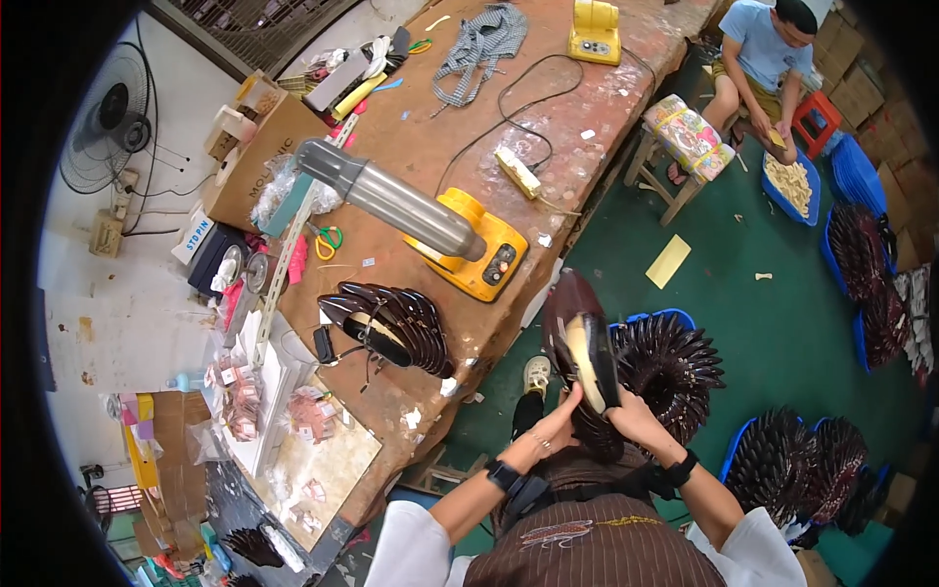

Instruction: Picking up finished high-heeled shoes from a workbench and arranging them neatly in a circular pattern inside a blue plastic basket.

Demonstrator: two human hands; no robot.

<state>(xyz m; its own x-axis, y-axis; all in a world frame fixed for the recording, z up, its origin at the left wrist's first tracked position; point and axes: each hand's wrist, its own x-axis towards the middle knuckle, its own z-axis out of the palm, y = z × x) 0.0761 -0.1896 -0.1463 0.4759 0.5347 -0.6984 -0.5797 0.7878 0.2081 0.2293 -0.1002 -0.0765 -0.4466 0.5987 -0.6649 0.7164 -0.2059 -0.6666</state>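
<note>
A glossy dark brown shoe [571,309] with a pale insole is held upright in front of me, toe pointing away. My left hand [556,423] grips its heel end from the left, with the fingers partly hidden beneath. My right hand [636,421] is closed on the heel end from the right. Just behind my right hand, a ring of dark glossy shoes [675,377] stands in a blue basket [653,317]. On the table to the left lies a row of nested dark shoes [391,323]. Beyond it stands a yellow blower [486,256] with a long metal tube [386,196].
The worn brown table [489,127] carries a second yellow device [595,34], a power strip [516,172], checked cloth [481,54] and green-handled scissors [328,242]. At right, a seated person [768,73] works by a blue basin [788,186]. More shoe-filled baskets [782,470] stand on the green floor.
</note>
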